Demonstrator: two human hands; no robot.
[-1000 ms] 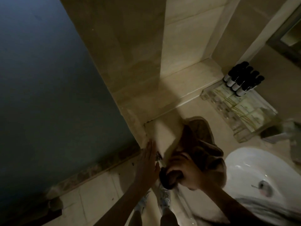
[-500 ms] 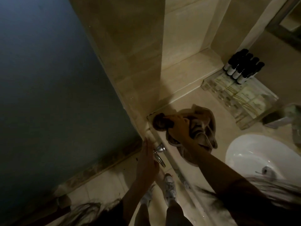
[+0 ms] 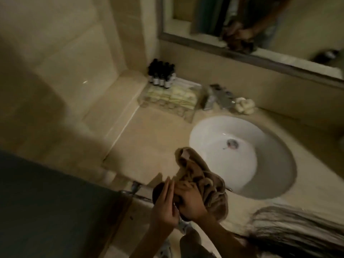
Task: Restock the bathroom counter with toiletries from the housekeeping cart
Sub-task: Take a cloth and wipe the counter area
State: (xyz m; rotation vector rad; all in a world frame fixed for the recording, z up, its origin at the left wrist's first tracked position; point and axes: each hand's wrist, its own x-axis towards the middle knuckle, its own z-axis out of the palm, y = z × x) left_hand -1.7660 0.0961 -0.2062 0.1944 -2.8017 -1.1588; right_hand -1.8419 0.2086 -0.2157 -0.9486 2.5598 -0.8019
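Note:
My right hand (image 3: 189,203) grips a crumpled brown cloth (image 3: 202,177) at the front edge of the beige counter (image 3: 149,138), left of the white sink (image 3: 242,161). My left hand (image 3: 165,202) is beside it with straight fingers touching a dark bunched end of the cloth. At the back left corner of the counter stand several small dark bottles (image 3: 161,75) with white labels. In front of them a clear tray (image 3: 167,100) holds pale wrapped packets.
A chrome faucet (image 3: 217,96) and a cream puff (image 3: 244,106) sit behind the sink. A framed mirror (image 3: 251,30) runs along the back wall. A dark surface (image 3: 46,202) fills the lower left. A metal fitting (image 3: 135,189) juts below the counter edge.
My view has swung right and up from the tiled wall to the counter and mirror. My right hand has pulled the cloth back to the counter's front edge, and my left hand has come up to it.

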